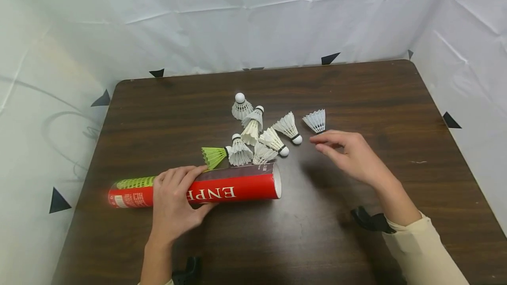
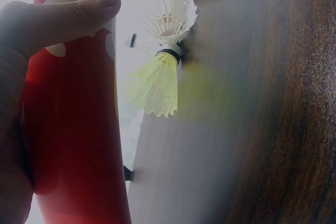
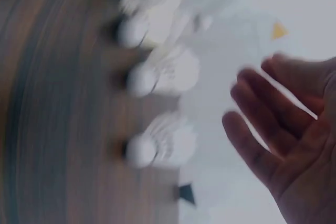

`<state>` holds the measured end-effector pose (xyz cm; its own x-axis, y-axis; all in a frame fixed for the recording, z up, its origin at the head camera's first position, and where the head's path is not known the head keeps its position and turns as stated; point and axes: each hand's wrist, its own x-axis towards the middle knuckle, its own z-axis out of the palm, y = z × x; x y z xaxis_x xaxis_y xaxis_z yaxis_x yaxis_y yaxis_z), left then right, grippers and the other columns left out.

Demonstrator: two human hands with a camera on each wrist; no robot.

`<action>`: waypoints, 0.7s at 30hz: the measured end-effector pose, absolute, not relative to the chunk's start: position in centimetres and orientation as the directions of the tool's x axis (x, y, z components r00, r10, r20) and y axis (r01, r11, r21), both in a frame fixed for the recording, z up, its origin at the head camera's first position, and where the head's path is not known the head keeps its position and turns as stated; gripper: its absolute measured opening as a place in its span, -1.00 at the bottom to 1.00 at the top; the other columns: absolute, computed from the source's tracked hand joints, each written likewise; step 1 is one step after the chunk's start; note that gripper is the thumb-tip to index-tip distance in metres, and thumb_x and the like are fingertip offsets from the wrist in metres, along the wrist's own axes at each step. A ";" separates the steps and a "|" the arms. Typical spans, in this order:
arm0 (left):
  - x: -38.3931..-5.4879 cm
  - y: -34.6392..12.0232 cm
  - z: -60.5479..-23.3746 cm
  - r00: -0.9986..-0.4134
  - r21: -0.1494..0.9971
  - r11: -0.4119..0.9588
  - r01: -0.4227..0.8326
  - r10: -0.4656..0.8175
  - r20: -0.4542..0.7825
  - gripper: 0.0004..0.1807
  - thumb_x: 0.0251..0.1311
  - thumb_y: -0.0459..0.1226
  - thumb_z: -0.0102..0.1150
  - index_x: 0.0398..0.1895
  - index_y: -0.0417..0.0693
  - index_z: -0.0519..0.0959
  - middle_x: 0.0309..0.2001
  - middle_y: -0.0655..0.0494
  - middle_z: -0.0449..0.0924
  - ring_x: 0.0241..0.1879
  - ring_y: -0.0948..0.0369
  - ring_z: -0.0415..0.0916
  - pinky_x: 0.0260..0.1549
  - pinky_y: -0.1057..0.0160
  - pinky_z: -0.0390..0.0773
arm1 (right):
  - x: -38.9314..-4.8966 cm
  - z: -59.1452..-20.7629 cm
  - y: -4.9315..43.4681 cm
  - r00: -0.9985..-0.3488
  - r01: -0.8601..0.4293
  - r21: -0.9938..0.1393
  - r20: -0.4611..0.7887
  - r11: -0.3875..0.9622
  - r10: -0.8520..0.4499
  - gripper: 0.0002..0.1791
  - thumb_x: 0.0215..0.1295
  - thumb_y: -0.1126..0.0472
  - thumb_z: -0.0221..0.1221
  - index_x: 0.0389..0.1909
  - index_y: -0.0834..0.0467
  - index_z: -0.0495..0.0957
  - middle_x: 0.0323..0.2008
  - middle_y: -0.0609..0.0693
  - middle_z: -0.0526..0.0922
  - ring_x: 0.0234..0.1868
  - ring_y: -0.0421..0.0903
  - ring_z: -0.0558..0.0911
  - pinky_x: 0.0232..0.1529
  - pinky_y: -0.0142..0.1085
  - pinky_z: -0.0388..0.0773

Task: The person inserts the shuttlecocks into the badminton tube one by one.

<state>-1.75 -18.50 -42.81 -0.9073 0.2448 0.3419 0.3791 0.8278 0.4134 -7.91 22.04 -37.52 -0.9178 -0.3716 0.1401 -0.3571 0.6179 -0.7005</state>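
My left hand [image 1: 174,201] grips a red shuttlecock tube [image 1: 245,188] from above, its thumb along the near side. The tube is level, its open end facing right; the inside is mostly hidden. A yellow-green shuttlecock [image 1: 214,156] lies just behind it. My right hand [image 1: 352,155] is over the table, fingers loosely extended and empty in the right wrist view. Nearest to its fingertips is the rightmost white shuttlecock [image 1: 315,121], its cork hidden by them in the head view. Another white shuttlecock [image 1: 288,126] lies to its left, cork toward me.
Several more white shuttlecocks [image 1: 240,151] are clustered behind the tube, some overlapping. One shuttlecock [image 1: 241,108] stands cork up at the back of the group. The brown wood-grain table [image 1: 396,100] meets white sheeting [image 1: 253,30] along its far edge.
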 end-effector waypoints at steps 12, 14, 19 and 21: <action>-1.5 -18.7 -42.9 -0.904 0.408 0.828 0.384 0.247 0.348 -0.07 -0.46 0.03 0.65 0.19 0.16 0.52 0.04 0.10 0.57 0.05 0.06 0.42 0.10 -0.25 0.23 | -13.9 -41.4 23.7 -0.938 -0.338 -0.432 0.080 0.836 -0.338 -0.38 0.35 0.41 0.09 0.43 0.24 0.25 0.40 0.17 0.27 0.41 0.16 0.23 0.28 0.10 0.25; -1.6 -18.7 -42.8 -0.905 0.408 0.828 0.385 0.251 0.344 -0.07 -0.45 0.03 0.65 0.20 0.16 0.52 0.04 0.11 0.57 0.06 0.08 0.41 0.11 -0.25 0.22 | -14.5 -41.9 23.7 -0.933 -0.348 -0.415 0.067 0.840 -0.353 -0.35 0.36 0.41 0.06 0.46 0.22 0.18 0.45 0.16 0.19 0.45 0.14 0.16 0.30 0.10 0.23; -1.6 -18.6 -42.7 -0.907 0.407 0.827 0.387 0.262 0.331 -0.07 -0.46 0.04 0.65 0.20 0.17 0.52 0.04 0.11 0.57 0.06 0.10 0.42 0.12 -0.24 0.22 | -15.7 -42.2 23.6 -0.907 -0.408 -0.369 0.058 0.835 -0.417 -0.34 0.32 0.47 -0.01 0.46 0.28 0.16 0.45 0.20 0.18 0.46 0.16 0.13 0.35 0.07 0.17; -1.6 -18.6 -42.6 -0.908 0.407 0.827 0.387 0.265 0.325 -0.07 -0.46 0.04 0.65 0.20 0.17 0.53 0.04 0.11 0.58 0.06 0.10 0.43 0.12 -0.24 0.23 | -16.0 -42.1 23.5 -0.902 -0.413 -0.361 0.035 0.836 -0.430 -0.37 0.32 0.47 -0.06 0.44 0.29 0.19 0.43 0.22 0.22 0.44 0.18 0.17 0.33 0.06 0.21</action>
